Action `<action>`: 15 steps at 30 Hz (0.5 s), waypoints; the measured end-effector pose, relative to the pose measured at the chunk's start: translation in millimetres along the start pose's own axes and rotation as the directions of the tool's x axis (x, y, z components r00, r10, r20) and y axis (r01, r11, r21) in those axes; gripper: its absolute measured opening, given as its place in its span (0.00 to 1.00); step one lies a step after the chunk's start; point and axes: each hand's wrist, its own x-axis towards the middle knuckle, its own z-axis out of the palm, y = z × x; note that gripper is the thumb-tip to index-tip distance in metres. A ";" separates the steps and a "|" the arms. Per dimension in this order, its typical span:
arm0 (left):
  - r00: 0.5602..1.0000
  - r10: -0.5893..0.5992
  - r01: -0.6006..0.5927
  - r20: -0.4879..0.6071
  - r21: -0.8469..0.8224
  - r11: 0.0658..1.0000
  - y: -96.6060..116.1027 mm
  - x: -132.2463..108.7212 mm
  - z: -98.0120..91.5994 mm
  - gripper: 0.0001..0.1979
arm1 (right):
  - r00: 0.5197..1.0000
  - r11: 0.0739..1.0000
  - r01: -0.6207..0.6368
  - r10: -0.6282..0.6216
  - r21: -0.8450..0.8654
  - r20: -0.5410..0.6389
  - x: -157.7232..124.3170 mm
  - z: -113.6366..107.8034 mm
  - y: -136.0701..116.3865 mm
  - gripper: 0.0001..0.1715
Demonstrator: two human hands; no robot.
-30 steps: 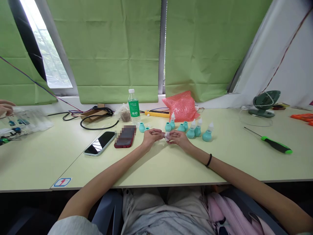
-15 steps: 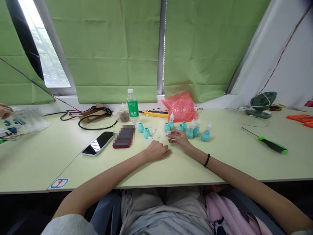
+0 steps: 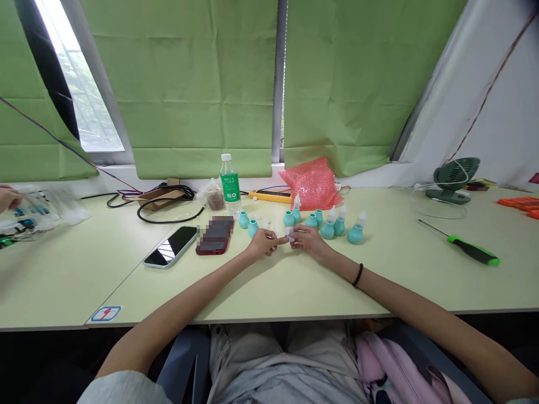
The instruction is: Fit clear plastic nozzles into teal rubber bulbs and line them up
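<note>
My right hand [image 3: 310, 242] pinches a small translucent white plastic piece [image 3: 290, 232] between thumb and fingers, just above the table. From the left, my left hand [image 3: 265, 242] reaches in with its index finger stretched to the piece's edge. Its other fingers are curled, and whatever they may hold is hidden. Behind my right hand stand teal squeeze bulbs, some open-topped like this bulb [image 3: 311, 220], others capped with translucent pointed tips, like the one at the right end [image 3: 356, 232]. Two more open teal bulbs [image 3: 252, 227] stand beyond my left hand.
Two phones, one light-edged [image 3: 170, 247] and one red-cased [image 3: 215, 235], lie left. A water bottle [image 3: 230, 188] and pink bubble-wrap bag [image 3: 312, 182] stand behind. A screwdriver [image 3: 474, 251] and small fan [image 3: 455, 178] are right. Another person's hand [image 3: 9, 197] touches plastic bags far left.
My left hand has lifted slightly and turned, and its index finger now extends to the white piece. My right hand keeps hold of that piece in nearly the same place.
</note>
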 end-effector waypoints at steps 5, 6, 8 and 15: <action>0.980 -0.196 0.175 -0.018 -0.376 0.910 0.5 3.9 -4.2 0.17 | 0.990 0.998 -0.051 0.046 0.036 0.136 -2.4 1.8 -0.5 0.13; 0.976 -0.211 0.177 -0.043 -0.403 0.898 0.1 4.4 -4.3 0.16 | 0.987 0.997 -0.059 0.052 0.041 0.152 -2.7 1.9 -0.4 0.13; 0.972 -0.218 0.157 -0.087 -0.446 0.881 -0.7 4.4 -3.9 0.13 | 0.986 0.997 -0.062 0.053 0.049 0.159 -2.7 1.6 -0.1 0.13; 0.972 -0.143 0.012 -0.186 -0.570 0.821 1.0 -0.7 -2.7 0.09 | 0.988 0.999 -0.037 0.035 0.013 0.154 -3.1 2.2 0.0 0.13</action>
